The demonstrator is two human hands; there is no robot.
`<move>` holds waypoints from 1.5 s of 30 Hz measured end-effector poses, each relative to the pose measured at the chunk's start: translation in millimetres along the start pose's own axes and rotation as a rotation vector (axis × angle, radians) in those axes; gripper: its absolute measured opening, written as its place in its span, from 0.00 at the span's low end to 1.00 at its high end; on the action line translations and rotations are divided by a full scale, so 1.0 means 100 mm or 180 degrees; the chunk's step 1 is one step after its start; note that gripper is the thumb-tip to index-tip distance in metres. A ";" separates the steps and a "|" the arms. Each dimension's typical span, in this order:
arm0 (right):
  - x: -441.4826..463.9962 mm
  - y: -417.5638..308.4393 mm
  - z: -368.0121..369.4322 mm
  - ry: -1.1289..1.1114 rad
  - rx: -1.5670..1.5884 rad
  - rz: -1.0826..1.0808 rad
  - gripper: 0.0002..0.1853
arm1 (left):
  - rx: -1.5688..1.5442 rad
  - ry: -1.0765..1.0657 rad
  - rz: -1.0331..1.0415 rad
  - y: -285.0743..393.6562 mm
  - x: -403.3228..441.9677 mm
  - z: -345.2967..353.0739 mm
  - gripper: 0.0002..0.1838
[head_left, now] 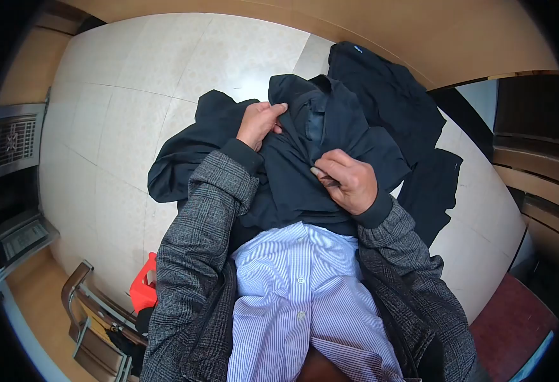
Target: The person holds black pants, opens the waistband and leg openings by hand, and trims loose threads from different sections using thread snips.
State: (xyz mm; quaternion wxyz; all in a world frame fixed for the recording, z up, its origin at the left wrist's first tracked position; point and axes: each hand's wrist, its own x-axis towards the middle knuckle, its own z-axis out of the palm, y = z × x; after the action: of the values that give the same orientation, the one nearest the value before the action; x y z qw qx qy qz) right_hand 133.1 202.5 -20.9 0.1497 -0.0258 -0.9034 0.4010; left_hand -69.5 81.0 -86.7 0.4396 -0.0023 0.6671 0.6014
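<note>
Head view, looking down past a blue-and-white striped button-front shirt (pixel 279 274) and two grey plaid sleeves (pixel 206 216) with dark knit cuffs. We find a dark cloth garment (pixel 286 184) bunched across the wearer's front, just beyond the shirt hem, its upper folds standing over the pale tiled floor (pixel 110 140). Its exact kind we cannot tell; it is too crumpled.

Left hand (pixel 258 126): thumb laid along the cloth near the raised upper folds, fingers curled beneath, pinching the fabric. Right hand (pixel 349 181): lower and to the right, thumb and forefinger nipping a fold, the other fingers curled in toward the palm. Between the two hands we note a slightly shinier, bluish patch (pixel 315 125) inside an opening in the cloth.

Beyond the right hand, a second dark garment (pixel 381 89) lies on the tiles, a small pale mark (pixel 358 49) near its top edge. More dark cloth (pixel 429 191) lies nearer the right sleeve; whether it belongs to either garment we cannot say.

Around the edges we log a metal grille (pixel 15 140) at left, a red plastic object (pixel 143 290) beside the left sleeve, a bent metal frame (pixel 72 296) near it, and wood-toned panelling (pixel 483 38) across the top.
</note>
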 end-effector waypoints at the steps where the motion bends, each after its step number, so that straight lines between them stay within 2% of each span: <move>1: -0.02 0.00 0.01 -0.0045 -0.0040 -0.0032 0.08 | -0.0023 -0.0050 0.0085 -0.03 0.01 -0.01 0.14; 3: -0.04 -0.01 0.01 -0.0085 -0.0079 -0.0053 0.08 | -0.0042 -0.0107 0.0161 -0.07 0.02 -0.03 0.13; 8: -0.02 -0.04 -0.02 -0.0244 -0.0068 0.0149 0.09 | -0.0820 -0.0088 0.0527 -0.09 0.02 -0.09 0.11; 12: -0.02 -0.06 -0.03 -0.0229 -0.0118 0.0218 0.10 | -0.1720 -0.0438 0.0815 -0.02 -0.06 -0.08 0.09; 17: -0.04 -0.06 -0.06 -0.0257 -0.0126 0.0223 0.10 | -0.1941 -0.0845 0.0850 -0.08 0.00 -0.15 0.11; 27: -0.02 -0.09 -0.24 -0.0448 0.0141 0.0371 0.06 | -0.2201 -0.1126 0.0551 0.08 -0.34 -0.11 0.13; 28: 0.01 -0.09 -0.27 -0.0439 0.0126 0.0370 0.06 | -0.2202 -0.1143 0.0556 0.08 -0.38 -0.10 0.13; 32: 0.26 0.01 -0.41 -0.0809 0.0276 0.1121 0.04 | -0.1650 -0.1129 0.0595 0.11 -0.52 -0.09 0.13; 34: 0.42 0.13 -0.42 -0.0352 0.0146 0.1055 0.08 | -0.1477 -0.1131 0.0605 0.11 -0.60 -0.05 0.12; 35: 0.53 0.21 -0.41 -0.0343 0.0139 0.1051 0.08 | -0.1304 -0.1113 0.0597 0.11 -0.64 -0.03 0.12; 37: 0.75 0.41 -0.39 0.0449 0.0004 0.1501 0.14 | -0.0952 -0.1074 0.0577 0.10 -0.69 0.00 0.12; 38: 0.84 0.54 -0.35 0.0465 0.0003 0.1501 0.14 | -0.0941 -0.1085 0.0581 0.09 -0.71 0.00 0.12; 42: 1.10 1.09 -0.12 0.0764 -0.0225 0.2325 0.20 | -0.0658 -0.1205 0.0650 0.00 -0.69 -0.03 0.11; 43: 1.13 1.13 -0.11 0.0769 -0.0222 0.2324 0.20 | -0.0653 -0.1206 0.0652 0.00 -0.70 -0.03 0.11; 45: 1.17 1.22 -0.08 0.0459 0.0313 0.2485 0.17 | -0.0528 -0.1186 0.0715 -0.01 -0.71 -0.04 0.11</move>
State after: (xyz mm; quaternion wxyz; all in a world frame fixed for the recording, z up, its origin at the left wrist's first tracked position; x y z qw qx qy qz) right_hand 14.6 310.7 -76.0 0.0501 -0.3881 -0.7925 0.4677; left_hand -28.2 40.1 -45.9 0.4838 0.1469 0.5188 0.6894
